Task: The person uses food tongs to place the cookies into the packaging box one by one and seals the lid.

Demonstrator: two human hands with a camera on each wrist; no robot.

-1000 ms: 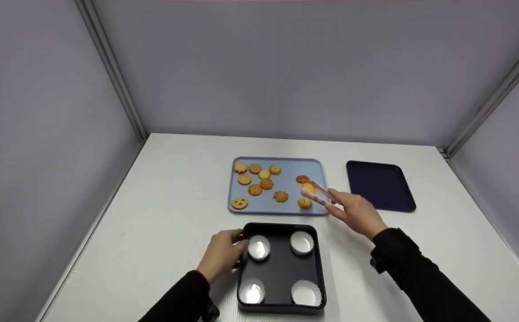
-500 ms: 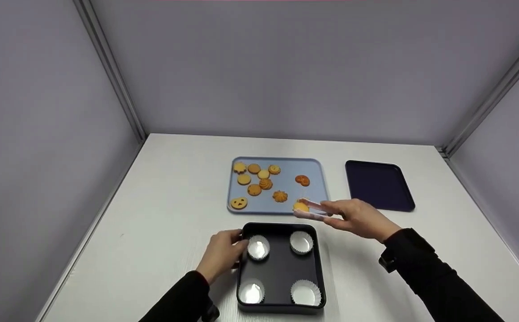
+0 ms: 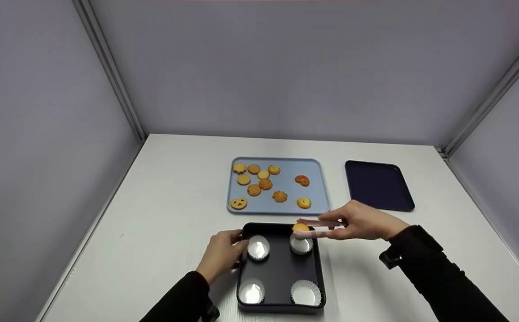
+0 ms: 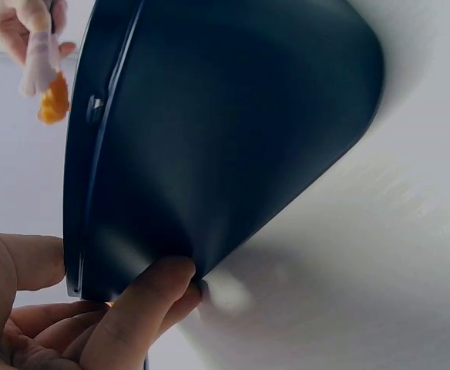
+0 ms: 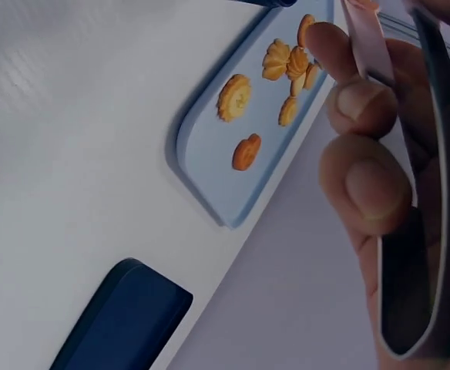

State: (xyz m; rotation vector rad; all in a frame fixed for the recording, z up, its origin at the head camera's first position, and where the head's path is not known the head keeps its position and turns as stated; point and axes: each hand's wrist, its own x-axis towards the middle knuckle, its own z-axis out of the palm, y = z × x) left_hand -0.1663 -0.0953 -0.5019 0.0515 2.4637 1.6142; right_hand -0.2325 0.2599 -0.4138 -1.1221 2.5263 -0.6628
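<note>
With curled fingers my right hand (image 3: 360, 221) squeezes a pair of pink-tipped tongs (image 5: 433, 254), and a yellow cookie (image 3: 301, 227) is caught between the tips. The cookie hangs above the far right paper cup (image 3: 301, 246) in a black baking pan (image 3: 279, 268). My left hand (image 3: 223, 252) grips the pan's left wall near its far corner, thumb at the rim. In the left wrist view the thumb and fingers pinch the pan's corner. Inside the pan sit several white paper cups, one near each corner.
Behind the pan lies a light blue tray (image 3: 286, 163) bearing several cookies, among them a face cookie (image 3: 238, 203), a reddish-brown cookie (image 3: 302, 180) and a round fluted one (image 3: 304, 202). A dark navy tray (image 3: 380, 185) is at the back right. Grey panels enclose the white table.
My right hand has lifted the yellow cookie off the blue tray with the tongs and brought it toward me, over the pan. My left hand keeps its hold on the pan.
</note>
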